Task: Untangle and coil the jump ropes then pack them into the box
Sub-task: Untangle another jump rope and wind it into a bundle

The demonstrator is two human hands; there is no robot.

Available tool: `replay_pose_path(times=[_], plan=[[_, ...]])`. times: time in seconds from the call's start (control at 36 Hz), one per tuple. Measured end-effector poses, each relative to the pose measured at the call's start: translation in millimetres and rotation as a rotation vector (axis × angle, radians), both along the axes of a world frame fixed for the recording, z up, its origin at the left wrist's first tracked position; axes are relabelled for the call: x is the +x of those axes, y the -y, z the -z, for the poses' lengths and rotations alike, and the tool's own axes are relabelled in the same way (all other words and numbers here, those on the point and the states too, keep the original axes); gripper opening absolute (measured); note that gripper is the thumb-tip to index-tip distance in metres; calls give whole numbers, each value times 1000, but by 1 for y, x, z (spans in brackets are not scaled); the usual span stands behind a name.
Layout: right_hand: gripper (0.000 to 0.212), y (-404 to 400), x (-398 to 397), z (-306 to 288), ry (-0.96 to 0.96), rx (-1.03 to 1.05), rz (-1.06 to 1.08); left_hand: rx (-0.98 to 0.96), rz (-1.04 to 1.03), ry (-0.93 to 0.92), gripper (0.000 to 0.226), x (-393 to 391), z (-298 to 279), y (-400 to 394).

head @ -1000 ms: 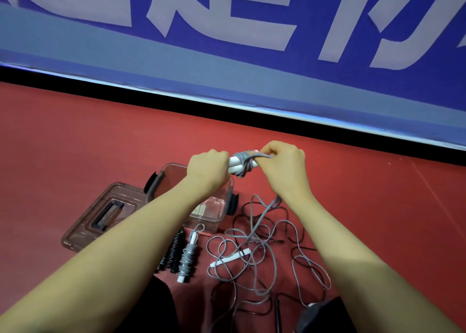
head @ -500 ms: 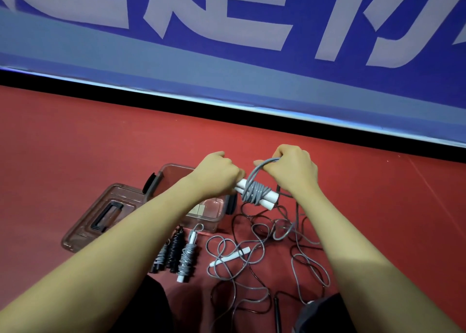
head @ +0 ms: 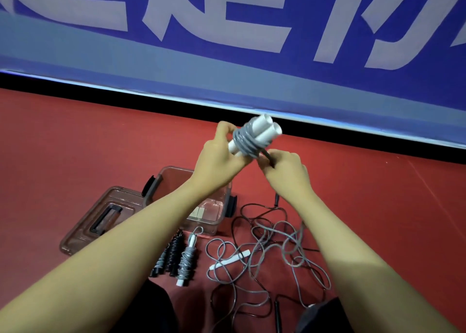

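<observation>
Head view: the left hand (head: 216, 156) grips a grey rope bundle (head: 248, 141), its fingers curled round the lower ends of two white handles (head: 264, 129) that tilt up and to the right. Grey cord is wound round the handles' middle. The right hand (head: 287, 171), just right of the bundle, pinches the cord's dark tail (head: 267, 156) between curled fingers. Both hands are raised above the red floor (head: 75, 143).

On the floor below the left forearm stands the open clear box (head: 222, 209), its lid (head: 100, 216) lying to its left. Near the box, three coiled ropes (head: 176, 254) lie side by side. To their right sprawls a loose tangle (head: 274, 247) of grey and black cord with one white handle in it. A blue banner (head: 252, 43) runs along the far edge.
</observation>
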State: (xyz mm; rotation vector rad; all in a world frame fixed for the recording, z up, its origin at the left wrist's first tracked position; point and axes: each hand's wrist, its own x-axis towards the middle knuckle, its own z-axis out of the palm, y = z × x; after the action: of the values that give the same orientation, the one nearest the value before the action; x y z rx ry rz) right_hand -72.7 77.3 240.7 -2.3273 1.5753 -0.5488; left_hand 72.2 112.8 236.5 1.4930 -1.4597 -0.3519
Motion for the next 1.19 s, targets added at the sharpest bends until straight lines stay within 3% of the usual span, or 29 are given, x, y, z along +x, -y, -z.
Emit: replay_pose_path(times=[0.14,0.39,0.58,0.69,0.75,0.83,0.97,1.19], plan=[[33,-3,6,2,-38,-26,-22,171,-156,-84,38,-5,1,10],[25,-7,10,0,-113,52,-144,333,-263,125,36,-2,10,14],[12,-13,10,-1,-237,7,-325,448,-312,542,31,10,18,14],[7,-12,9,-6,-350,-144,-382,472,-272,757,28,11,19,12],[14,-13,9,-8,-388,-249,-377,485,-250,836,25,12,20,12],[27,-16,12,-5,-268,-423,-337,485,-192,942,22,12,21,13],[33,-10,11,-1,-246,-212,-184,444,-96,1112,22,8,18,12],[19,-6,9,-1,-29,-154,-97,405,-137,1205,28,13,18,11]])
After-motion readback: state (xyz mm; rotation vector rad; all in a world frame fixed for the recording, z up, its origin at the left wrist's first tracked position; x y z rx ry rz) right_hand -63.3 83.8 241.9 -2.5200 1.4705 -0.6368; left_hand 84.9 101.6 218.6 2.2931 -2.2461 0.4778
